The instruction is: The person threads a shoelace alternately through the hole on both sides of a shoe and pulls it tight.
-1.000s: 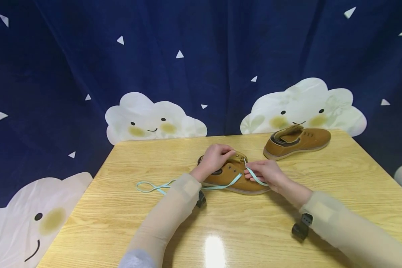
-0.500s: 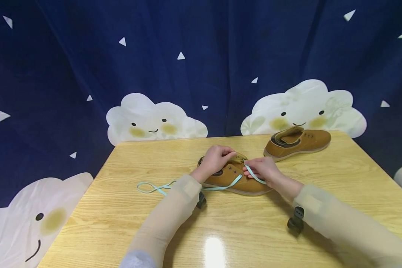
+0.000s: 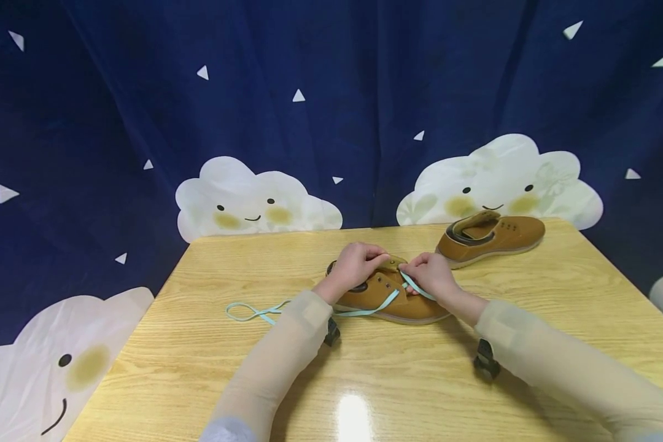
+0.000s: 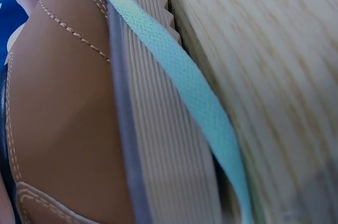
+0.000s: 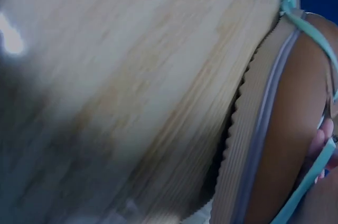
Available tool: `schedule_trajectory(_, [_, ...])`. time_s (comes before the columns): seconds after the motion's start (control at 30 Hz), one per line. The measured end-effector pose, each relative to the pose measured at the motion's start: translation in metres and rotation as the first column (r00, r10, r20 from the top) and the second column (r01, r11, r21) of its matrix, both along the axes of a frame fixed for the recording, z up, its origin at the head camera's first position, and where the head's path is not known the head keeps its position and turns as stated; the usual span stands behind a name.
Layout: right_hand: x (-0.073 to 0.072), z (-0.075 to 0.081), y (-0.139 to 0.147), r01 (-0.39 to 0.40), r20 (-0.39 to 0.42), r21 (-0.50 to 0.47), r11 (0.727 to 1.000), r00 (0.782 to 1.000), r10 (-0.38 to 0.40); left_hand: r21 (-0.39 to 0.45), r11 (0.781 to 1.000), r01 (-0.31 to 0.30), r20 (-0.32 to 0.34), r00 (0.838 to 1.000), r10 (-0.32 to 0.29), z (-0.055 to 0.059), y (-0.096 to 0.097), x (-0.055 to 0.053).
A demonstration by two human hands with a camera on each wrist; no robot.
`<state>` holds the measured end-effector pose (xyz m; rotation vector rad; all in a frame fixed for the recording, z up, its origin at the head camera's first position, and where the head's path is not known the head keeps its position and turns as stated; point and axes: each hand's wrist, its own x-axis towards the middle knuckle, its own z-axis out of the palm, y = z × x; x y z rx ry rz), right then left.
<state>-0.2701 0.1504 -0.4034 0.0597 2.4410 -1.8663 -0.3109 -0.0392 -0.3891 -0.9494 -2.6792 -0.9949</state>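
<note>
A brown shoe with a pale ribbed sole lies on the table, toe to the right in the head view. At its opening, my left hand pinches the far eyelet flap. My right hand pinches a flat mint-green shoelace close to that flap's front eyelet; the fingers cover the lace's tip. The lace's other length drapes over the near side and sole in the left wrist view. In the right wrist view, fingers show beside the shoe's toe.
A second brown shoe, its eyelets unlaced, stands at the back right of the wooden table. The lace's looped part lies left of the near shoe. Behind the table hangs a dark blue curtain with clouds.
My right hand has moved slightly left and up against the far flap, turning over so its back shows more. The white lace tip, visible earlier at the eyelet, is now hidden. My left hand stays put.
</note>
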Motion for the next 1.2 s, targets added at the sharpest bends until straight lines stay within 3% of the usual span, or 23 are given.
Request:
schedule_trajectory(0.2, [-0.005,-0.001,0.003,-0.028,-0.124,0.180,0.983,0.991,0.051,-0.007,1.000,0.008,0.010,1.000,-0.007,0.001,-0.001,0.001])
schedule_trajectory(0.33, [-0.006,0.000,0.005,-0.047,-0.122,0.222,0.974,0.990,0.075,-0.003,1.000,0.010,0.005,1.000,-0.010,0.001,0.000,0.002])
schedule_trajectory(0.67, [-0.011,0.010,0.014,-0.149,0.031,0.095,0.984,0.989,0.147,0.000,1.000,-0.001,0.019,1.000,0.001,-0.001,0.000,0.001])
schedule_trajectory(1.0, [-0.022,0.019,0.021,-0.219,0.115,0.153,0.964,0.972,0.203,0.013,1.000,-0.013,0.042,0.999,0.012,0.001,0.000,0.002])
schedule_trajectory(1.2, [-0.035,0.021,0.027,-0.341,0.151,0.189,0.921,0.937,0.316,-0.004,1.000,-0.020,0.035,0.999,0.020,0.001,0.001,0.003])
